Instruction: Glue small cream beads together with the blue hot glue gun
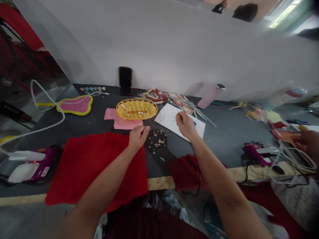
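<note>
My left hand (137,137) is closed in a pinch above the dark tabletop, at the corner of a red cloth (99,166). Anything between its fingertips is too small to make out. My right hand (184,123) is curled over a white sheet or pad (167,119), its fingers closed and their contents hidden. Small pale bead-like pieces (159,142) lie scattered between and below the hands. Just beyond the left hand, a yellow woven basket (137,113) holding a few small pale pieces stands on pink paper (126,125).
A phone (125,80) leans against the wall. Behind the sheet lie thin sticks (183,103) and a pink bottle (210,97). A pink-yellow hand mirror shape (76,105), white cable (50,127) and purple device (37,164) occupy the left. Another person's hand (309,142) is at far right.
</note>
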`<state>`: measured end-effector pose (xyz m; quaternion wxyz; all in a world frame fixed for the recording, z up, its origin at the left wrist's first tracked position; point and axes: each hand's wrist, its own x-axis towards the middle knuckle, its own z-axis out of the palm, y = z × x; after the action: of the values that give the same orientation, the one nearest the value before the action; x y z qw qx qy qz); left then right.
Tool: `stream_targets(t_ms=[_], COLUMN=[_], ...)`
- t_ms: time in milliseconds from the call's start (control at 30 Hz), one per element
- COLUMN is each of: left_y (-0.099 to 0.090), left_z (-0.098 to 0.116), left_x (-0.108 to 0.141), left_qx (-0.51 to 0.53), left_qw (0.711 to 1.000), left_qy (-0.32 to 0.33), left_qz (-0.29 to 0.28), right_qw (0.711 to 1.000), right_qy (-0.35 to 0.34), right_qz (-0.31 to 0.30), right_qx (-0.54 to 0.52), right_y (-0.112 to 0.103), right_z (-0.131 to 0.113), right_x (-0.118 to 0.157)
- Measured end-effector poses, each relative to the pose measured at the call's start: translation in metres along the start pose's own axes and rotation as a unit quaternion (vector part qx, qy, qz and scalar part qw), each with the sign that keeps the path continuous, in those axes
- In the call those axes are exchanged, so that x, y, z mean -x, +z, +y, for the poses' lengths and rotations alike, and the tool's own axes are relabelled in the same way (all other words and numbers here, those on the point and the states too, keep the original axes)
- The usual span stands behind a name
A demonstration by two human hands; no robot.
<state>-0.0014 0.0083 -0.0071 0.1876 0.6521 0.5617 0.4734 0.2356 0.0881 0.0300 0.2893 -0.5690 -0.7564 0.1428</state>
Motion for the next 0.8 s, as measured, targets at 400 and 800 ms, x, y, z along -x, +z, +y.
stream_targets(t_ms=[400,800], left_y=[-0.001,0.026], left_z=[-0.003,0.069], left_x=[0.000,0.022], left_qx=[-0.035,-0.096], left_qw=[0.999,0.952], left_qy=[0.034,0.167], left_qz=[-0.021,-0.236], right_qw=[0.991,0.965], right_qy=[0.069,0.001], right_qz=[0.007,-0.059], right_qx=[-0.113,-0.255], right_y=[-0.035,-0.026], right_z=[0.008,-0.050], right_x=[0.060,0.109])
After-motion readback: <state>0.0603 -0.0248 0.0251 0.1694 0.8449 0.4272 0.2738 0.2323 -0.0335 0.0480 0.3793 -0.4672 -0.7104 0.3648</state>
